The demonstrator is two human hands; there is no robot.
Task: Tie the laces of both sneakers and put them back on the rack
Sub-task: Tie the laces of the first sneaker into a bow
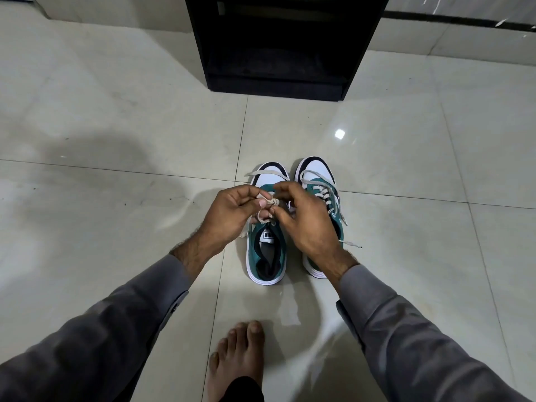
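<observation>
Both hands meet over the left sneaker (266, 250), working one lace. The left hand (232, 211) has its grip pressed together: thumb and forefinger pinch a loop of the pale lace (268, 202) right where a knot is forming, and the other fingers curl in under it. The right hand (307, 224) also has a closed grip, its fingertips nipping the same lace from the right side of the knot, so that the two hands almost touch above the sneaker's tongue. A small loop hangs below the knot, and one loose end trails off the left side of the shoe toward the floor (116, 140); another end lies across the toe at the far side.

The left sneaker stands upright on the floor, toe pointing far, heel near, with a green upper, white sole and dark toe cap. The right sneaker (317, 181) stands just beside it on the right, parallel, partly hidden under the right wrist; its laces are threaded but loose, with ends spilling off its right side onto the tiles.

Grey sleeves (406, 343) cover both forearms. A bare foot (239, 358) rests on the tiles near the camera. Farther off, beyond the shoes, stands the black rack (278, 47), well apart from them.
</observation>
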